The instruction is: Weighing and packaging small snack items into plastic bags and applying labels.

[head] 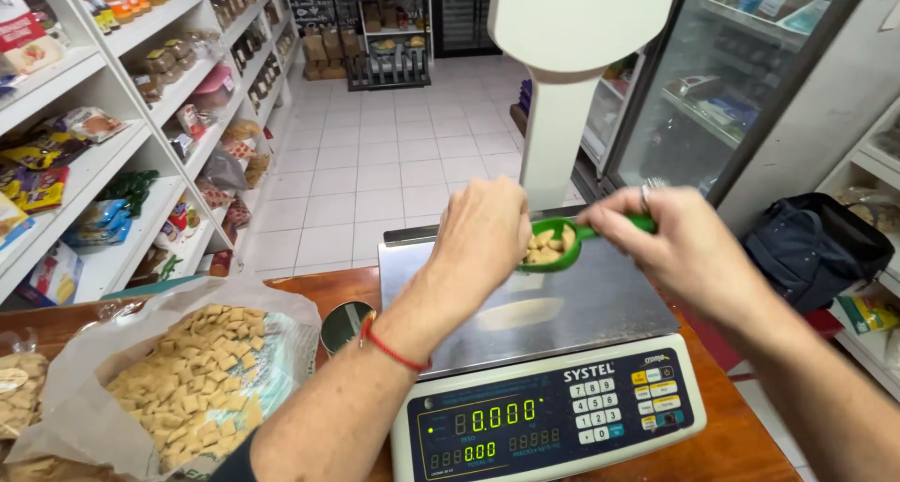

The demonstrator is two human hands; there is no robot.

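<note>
My two arms are bare from the wrist up to where the view ends; I see no sleeve on the right one. On my left hand (480, 231) side, a thin red string bracelet (392, 349) goes around the wrist. Near the bottom edge, a small piece of dark cloth shows by my left elbow. On my right hand (680, 248), one of my fingers (647, 199) wears a silver-coloured ring (646, 194). My nails are short and without polish.
</note>
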